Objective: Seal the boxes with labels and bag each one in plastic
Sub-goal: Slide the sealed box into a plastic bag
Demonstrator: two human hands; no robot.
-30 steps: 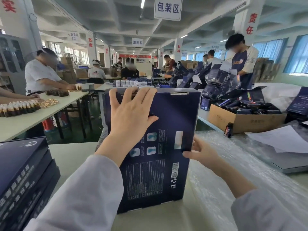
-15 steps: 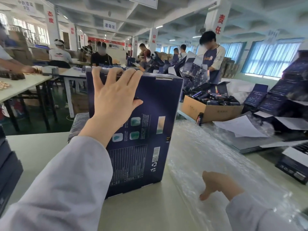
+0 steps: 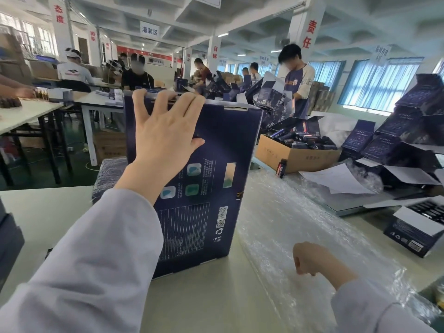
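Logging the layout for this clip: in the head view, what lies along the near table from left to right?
Stack of dark boxes → upright blue box, held by the left hand → right hand on the plastic bags → open box.

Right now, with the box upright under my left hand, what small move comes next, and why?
Probably the right hand should lift one bag off the plastic pile beneath it; the left hand holds the dark blue box upright, not yet bagged.
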